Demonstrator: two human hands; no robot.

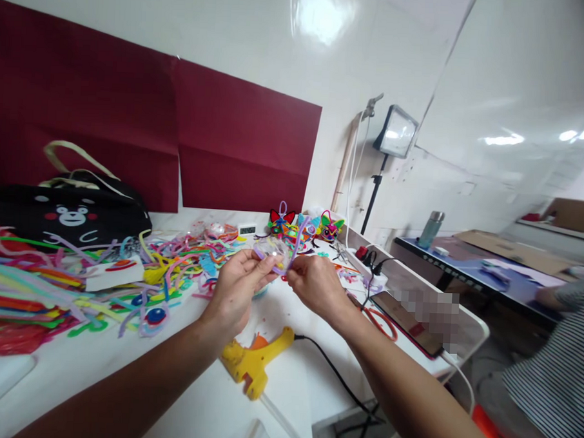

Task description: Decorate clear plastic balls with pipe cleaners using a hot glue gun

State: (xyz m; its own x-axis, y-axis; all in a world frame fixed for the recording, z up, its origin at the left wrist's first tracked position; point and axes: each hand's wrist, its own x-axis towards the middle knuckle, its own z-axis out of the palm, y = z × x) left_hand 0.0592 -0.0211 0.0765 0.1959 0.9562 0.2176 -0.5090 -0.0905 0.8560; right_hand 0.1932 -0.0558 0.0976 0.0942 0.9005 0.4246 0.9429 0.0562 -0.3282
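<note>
My left hand (238,284) is closed around the edge of a clear plastic ball (272,249), thumb on top, with something yellow visible inside. A purple pipe cleaner (299,239) runs along the ball's rim and sticks upward. Close beside it, my right hand (315,286) is closed in a pinch on the pipe cleaner, its fingertips mostly hidden from view. Below both hands a yellow hot glue gun (257,359) lies on the white table, a glue stick protruding toward me and a black cord trailing right.
Colourful pipe cleaners (32,291) cover the table's left side, before a black bag (70,209). Finished-looking colourful figures (331,227) stand at the back. To the right are a phone (406,324), a power strip (377,277) and a lamp (397,130). A person in striped clothing (556,379) is at far right.
</note>
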